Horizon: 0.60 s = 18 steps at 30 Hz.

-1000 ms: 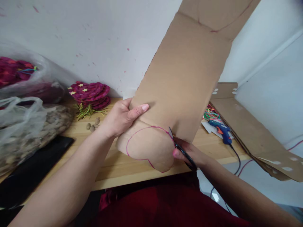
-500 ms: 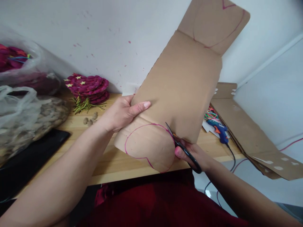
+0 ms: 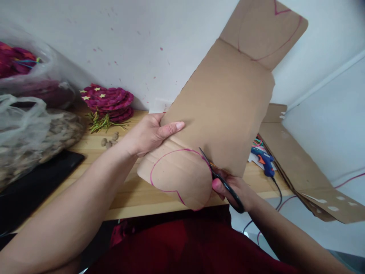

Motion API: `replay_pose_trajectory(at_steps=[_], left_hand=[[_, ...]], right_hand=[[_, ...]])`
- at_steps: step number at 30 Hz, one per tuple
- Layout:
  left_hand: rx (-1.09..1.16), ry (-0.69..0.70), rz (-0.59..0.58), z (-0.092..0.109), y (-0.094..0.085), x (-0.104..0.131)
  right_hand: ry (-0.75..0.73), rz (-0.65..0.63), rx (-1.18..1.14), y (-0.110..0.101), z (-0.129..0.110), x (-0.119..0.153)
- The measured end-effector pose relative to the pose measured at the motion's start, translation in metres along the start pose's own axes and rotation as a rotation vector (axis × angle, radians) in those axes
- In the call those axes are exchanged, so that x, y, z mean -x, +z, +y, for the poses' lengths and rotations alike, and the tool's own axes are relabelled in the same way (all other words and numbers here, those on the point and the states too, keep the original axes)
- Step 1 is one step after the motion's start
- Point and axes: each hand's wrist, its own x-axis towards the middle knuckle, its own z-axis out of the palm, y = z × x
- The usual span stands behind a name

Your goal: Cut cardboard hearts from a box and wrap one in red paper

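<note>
A long sheet of brown cardboard (image 3: 225, 99) is held tilted over the table edge, with a pink heart outline (image 3: 179, 175) drawn on its near end. My left hand (image 3: 155, 134) grips its left edge, thumb on top and fingers hidden beneath. Black-handled scissors (image 3: 229, 189) are in my right hand (image 3: 232, 186), whose fingers are partly behind the cardboard. One blade shows above the sheet, along the heart's right side, where the outline's edge is cut. A second outline is drawn on the far flap (image 3: 268, 30).
A blue glue gun (image 3: 265, 161) with a cord and more folded cardboard (image 3: 299, 163) are at the right. Left are stacked magenta braided pieces (image 3: 110, 101), green-yellow stems (image 3: 102, 121), small brown lumps (image 3: 110, 141), plastic bags (image 3: 34, 133) and a black flat object (image 3: 48, 186).
The cardboard's far end has shifted slightly right and down in view. Both hands keep their grips, and the scissors stay at about the same spot on the heart's right side.
</note>
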Motion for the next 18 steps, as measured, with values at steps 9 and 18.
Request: replay_pose_trajectory(at_steps=[9, 18], left_hand=[[0.035, -0.007, -0.040, 0.005, -0.002, 0.003], [0.091, 0.023, -0.097, 0.010, -0.002, 0.007]], right_hand=[[0.097, -0.066, 0.113, -0.003, 0.008, 0.008], [0.029, -0.091, 0.102, -0.006, 0.012, 0.010]])
